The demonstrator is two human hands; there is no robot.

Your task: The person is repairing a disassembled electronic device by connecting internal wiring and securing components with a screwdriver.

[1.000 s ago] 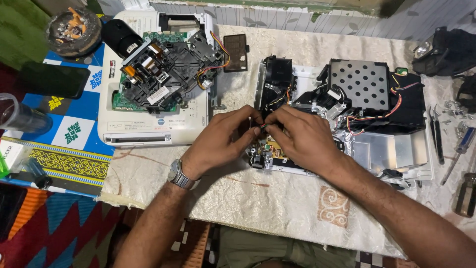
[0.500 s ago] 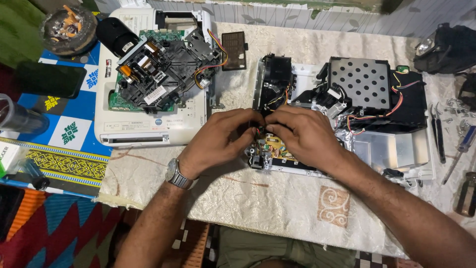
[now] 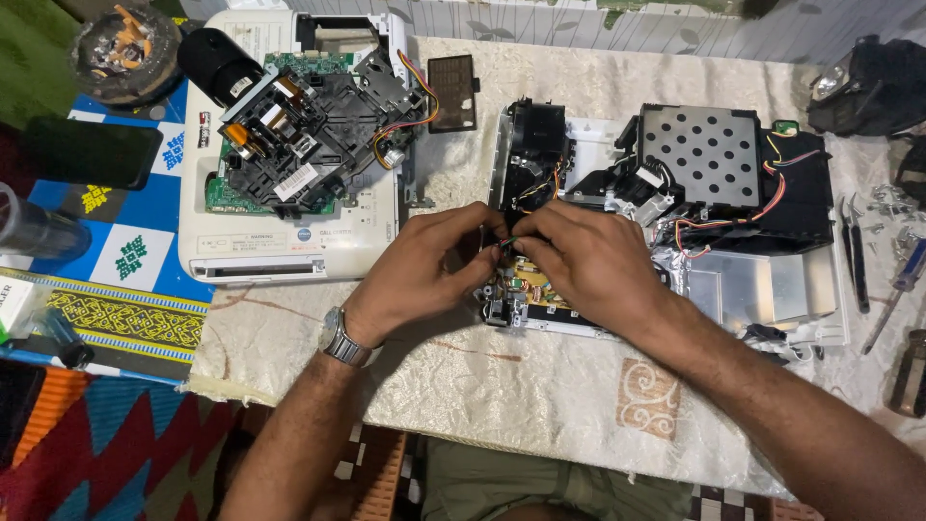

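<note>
A cream patterned cloth (image 3: 540, 386) covers the table and fills most of the frame. At upper left sits a white device housing (image 3: 289, 246) with its black inner assembly (image 3: 309, 135) exposed. Right of centre lies a second opened unit (image 3: 733, 260) with a perforated metal cover (image 3: 714, 145). At the middle, the left hand (image 3: 424, 265) and right hand (image 3: 588, 265) meet over a small circuit board (image 3: 526, 289) at this unit's lower left corner. Both hands' fingertips are pinched closed on thin coloured wires (image 3: 508, 243); how firmly, I cannot tell. A screwdriver (image 3: 897, 289) and pliers (image 3: 854, 251) lie at the right edge. In my judgement, pulling on the wires rather than their connector could tear them loose, and sideways force could crack the board.
</note>
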